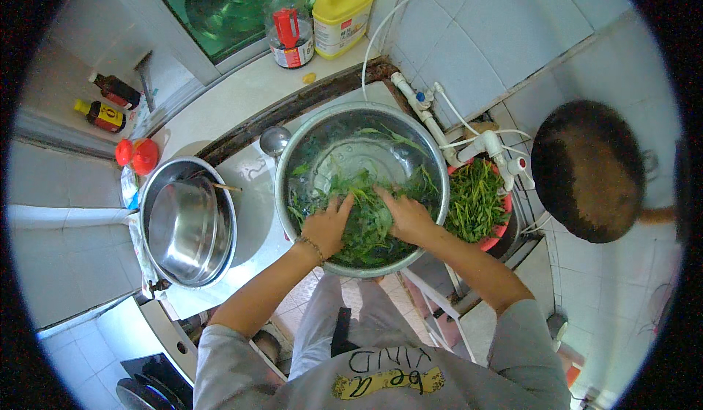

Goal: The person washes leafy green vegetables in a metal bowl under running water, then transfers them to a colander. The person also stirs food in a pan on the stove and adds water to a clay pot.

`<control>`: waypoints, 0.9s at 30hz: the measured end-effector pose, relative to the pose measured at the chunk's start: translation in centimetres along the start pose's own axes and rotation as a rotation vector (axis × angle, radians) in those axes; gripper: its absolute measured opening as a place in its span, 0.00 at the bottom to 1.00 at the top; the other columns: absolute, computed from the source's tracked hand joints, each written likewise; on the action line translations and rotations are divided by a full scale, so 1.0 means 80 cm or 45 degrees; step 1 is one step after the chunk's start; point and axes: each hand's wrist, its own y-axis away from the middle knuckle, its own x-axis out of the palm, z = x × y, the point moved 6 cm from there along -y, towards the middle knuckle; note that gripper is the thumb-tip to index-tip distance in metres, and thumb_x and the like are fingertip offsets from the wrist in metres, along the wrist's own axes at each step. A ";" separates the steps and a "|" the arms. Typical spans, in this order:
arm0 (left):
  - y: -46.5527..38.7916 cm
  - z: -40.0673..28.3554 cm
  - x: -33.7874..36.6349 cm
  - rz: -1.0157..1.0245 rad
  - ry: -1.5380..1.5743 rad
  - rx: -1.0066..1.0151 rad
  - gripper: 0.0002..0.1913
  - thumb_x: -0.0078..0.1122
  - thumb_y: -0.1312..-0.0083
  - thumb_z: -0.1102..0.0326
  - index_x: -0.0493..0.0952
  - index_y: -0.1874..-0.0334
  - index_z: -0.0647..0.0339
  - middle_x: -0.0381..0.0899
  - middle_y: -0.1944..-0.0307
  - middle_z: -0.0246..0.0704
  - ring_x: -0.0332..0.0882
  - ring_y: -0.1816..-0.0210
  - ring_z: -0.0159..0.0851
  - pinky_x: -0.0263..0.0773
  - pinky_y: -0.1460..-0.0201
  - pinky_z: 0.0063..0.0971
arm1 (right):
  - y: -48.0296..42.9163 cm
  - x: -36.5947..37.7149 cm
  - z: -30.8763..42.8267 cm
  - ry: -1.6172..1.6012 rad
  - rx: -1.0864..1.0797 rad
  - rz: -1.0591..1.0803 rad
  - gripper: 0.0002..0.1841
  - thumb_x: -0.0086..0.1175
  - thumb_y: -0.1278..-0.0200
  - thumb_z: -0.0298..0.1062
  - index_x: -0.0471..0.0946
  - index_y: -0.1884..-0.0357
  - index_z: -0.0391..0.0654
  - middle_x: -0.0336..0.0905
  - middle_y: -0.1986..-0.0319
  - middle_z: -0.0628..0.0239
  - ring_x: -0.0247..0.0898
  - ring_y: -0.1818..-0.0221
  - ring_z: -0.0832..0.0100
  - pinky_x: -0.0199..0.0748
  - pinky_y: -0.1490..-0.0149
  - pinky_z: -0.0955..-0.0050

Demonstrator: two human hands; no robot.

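Note:
A large metal basin (362, 106) of water stands before me on the counter, with leafy greens (369, 212) floating in its near half. My left hand (325, 226) reaches into it from the left, a bracelet on the wrist, its fingers among the leaves. From the right comes my right hand (405, 215), fingers bent into the same greens. The leaves and water partly hide the fingertips of both, so I cannot tell how firmly either grips. Right of the basin, a red basket (508, 212) holds more greens. A metal ladle (274, 140) lies at the basin's left edge.
Nested metal bowls (189, 228) stand at the left of the counter (258, 190). A white tap (494, 149) and pipes (425, 113) are behind the basket. A wok (590, 171) hangs at the right. On the ledge stand a plastic bottle (289, 31) and a yellow jug (343, 17).

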 end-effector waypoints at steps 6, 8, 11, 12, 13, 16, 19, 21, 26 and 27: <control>-0.052 0.026 0.012 -0.356 0.561 -0.132 0.35 0.60 0.52 0.70 0.60 0.39 0.60 0.76 0.57 0.46 0.75 0.55 0.49 0.69 0.51 0.34 | -0.043 0.059 -0.048 -1.582 0.644 -0.027 0.29 0.43 0.50 0.24 0.61 0.40 0.42 0.68 0.52 0.57 0.68 0.53 0.62 0.69 0.51 0.64; -0.060 0.051 0.017 -0.478 0.931 -0.069 0.29 0.56 0.47 0.68 0.63 0.40 0.61 0.76 0.55 0.42 0.74 0.54 0.43 0.68 0.51 0.31 | -0.024 0.009 0.022 -2.023 0.459 0.033 0.29 0.44 0.54 0.25 0.61 0.42 0.42 0.68 0.53 0.58 0.68 0.54 0.64 0.70 0.52 0.64; -0.038 -0.010 -0.011 -0.444 1.937 -0.206 0.24 0.52 0.40 0.60 0.64 0.42 0.59 0.73 0.51 0.35 0.70 0.49 0.37 0.64 0.47 0.30 | 0.010 -0.053 0.063 -2.305 0.113 -0.014 0.32 0.50 0.49 0.32 0.58 0.39 0.45 0.65 0.48 0.60 0.65 0.49 0.67 0.65 0.47 0.69; -0.024 -0.029 -0.026 -0.410 2.164 -0.252 0.23 0.51 0.39 0.57 0.65 0.42 0.57 0.72 0.49 0.33 0.68 0.48 0.37 0.63 0.45 0.31 | 0.021 -0.074 0.081 -2.256 0.081 -0.068 0.33 0.52 0.48 0.35 0.57 0.38 0.45 0.64 0.47 0.60 0.64 0.47 0.67 0.64 0.45 0.70; -0.012 -0.050 -0.042 -0.369 2.393 -0.288 0.23 0.49 0.38 0.53 0.65 0.43 0.56 0.70 0.48 0.32 0.66 0.46 0.36 0.61 0.44 0.31 | 0.027 -0.088 0.089 -2.202 0.050 -0.129 0.34 0.54 0.47 0.38 0.56 0.37 0.45 0.63 0.45 0.60 0.62 0.46 0.67 0.63 0.44 0.70; 0.002 -0.100 -0.079 -0.325 2.737 -0.094 0.24 0.47 0.37 0.46 0.65 0.43 0.52 0.67 0.45 0.29 0.62 0.43 0.35 0.57 0.41 0.32 | 0.027 -0.101 0.069 -1.749 -0.077 -0.477 0.37 0.58 0.48 0.44 0.57 0.37 0.46 0.62 0.43 0.60 0.62 0.44 0.68 0.61 0.43 0.71; -0.013 -0.119 -0.068 -0.304 2.793 -0.016 0.27 0.47 0.37 0.43 0.64 0.42 0.51 0.65 0.43 0.28 0.60 0.41 0.35 0.54 0.39 0.32 | 0.019 -0.093 0.040 -1.495 -0.112 -0.727 0.31 0.58 0.46 0.42 0.62 0.40 0.45 0.66 0.46 0.60 0.63 0.45 0.69 0.61 0.43 0.72; -0.010 -0.134 -0.068 -0.240 2.754 -0.077 0.28 0.46 0.37 0.43 0.62 0.40 0.52 0.65 0.43 0.29 0.60 0.40 0.34 0.52 0.38 0.31 | 0.019 -0.082 0.017 -1.663 0.113 -0.820 0.25 0.56 0.44 0.40 0.68 0.45 0.41 0.72 0.52 0.61 0.67 0.51 0.69 0.63 0.46 0.72; 0.003 -0.151 -0.078 -0.197 2.244 0.264 0.31 0.56 0.39 0.60 0.57 0.35 0.57 0.64 0.40 0.32 0.65 0.44 0.32 0.61 0.42 0.28 | 0.027 -0.097 -0.018 -1.616 0.212 -1.077 0.19 0.52 0.39 0.38 0.70 0.49 0.37 0.74 0.56 0.63 0.68 0.55 0.69 0.64 0.49 0.72; 0.015 -0.150 -0.089 -0.222 2.227 0.256 0.28 0.55 0.39 0.60 0.60 0.37 0.57 0.65 0.41 0.33 0.66 0.44 0.32 0.62 0.44 0.27 | 0.029 -0.102 -0.029 -1.538 0.258 -1.115 0.19 0.52 0.39 0.38 0.70 0.50 0.37 0.74 0.56 0.63 0.68 0.55 0.69 0.64 0.49 0.72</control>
